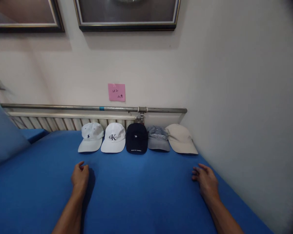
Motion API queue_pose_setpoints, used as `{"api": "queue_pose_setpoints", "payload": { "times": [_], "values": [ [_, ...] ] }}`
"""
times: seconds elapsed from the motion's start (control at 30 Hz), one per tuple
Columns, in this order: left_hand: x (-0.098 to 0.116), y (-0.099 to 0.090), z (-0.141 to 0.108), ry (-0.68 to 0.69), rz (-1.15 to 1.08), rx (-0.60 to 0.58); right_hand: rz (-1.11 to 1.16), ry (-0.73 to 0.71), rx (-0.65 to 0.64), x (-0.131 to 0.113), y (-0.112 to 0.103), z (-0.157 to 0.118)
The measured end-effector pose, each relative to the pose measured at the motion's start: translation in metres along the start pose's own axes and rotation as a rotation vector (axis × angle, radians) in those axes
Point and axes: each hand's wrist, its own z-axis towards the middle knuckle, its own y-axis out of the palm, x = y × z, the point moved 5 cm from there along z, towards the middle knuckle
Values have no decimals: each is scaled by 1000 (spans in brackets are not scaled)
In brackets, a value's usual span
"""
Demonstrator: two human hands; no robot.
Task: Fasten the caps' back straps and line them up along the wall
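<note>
Several baseball caps stand in a row at the back of a blue-covered surface [141,195], brims towards me. From the left come a white cap with a small dark emblem [91,138], a white cap lettered CK [113,141], a black cap [137,141], a grey cap [158,141] and a beige cap [182,139]. My left hand [80,175] is in front of the leftmost cap, apart from it, fingers loosely bent and holding nothing. In front of the beige cap, my right hand [206,178] also holds nothing, its fingers slightly bent and apart.
Behind the caps run a metal pipe [51,106] and a white radiator [65,123]. A pink note [116,92] and framed pictures [128,27] are on the wall. A light-blue pillow-like object [6,136] leans at the left. The wall [258,146] borders the right side.
</note>
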Motion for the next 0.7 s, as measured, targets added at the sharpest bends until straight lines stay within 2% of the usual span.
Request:
{"api": "queue_pose_setpoints", "payload": {
  "times": [0.07, 0.17, 0.3, 0.4, 0.47, 0.53, 0.7],
  "values": [
    [6, 9, -5, -1, 7, -39, -48, -28, -33, -2, 6, -4],
    [25, 33, -27, 75, -19, -146, -99, -68, -146, -3, 29, -22],
    [56, 74, -75, 259, -119, -349, -112, -95, -368, 3, 78, -64],
    [70, 94, -105, 357, -191, -482, -111, -128, -532, 8, 113, -99],
    [74, 96, -112, 378, -221, -516, -107, -142, -599, 8, 126, -116],
    [75, 89, -111, 374, -230, -496, -106, -156, -626, 3, 129, -124],
    [78, 58, -102, 402, -187, -374, -167, -284, -530, -27, 102, -120]
  ]
}}
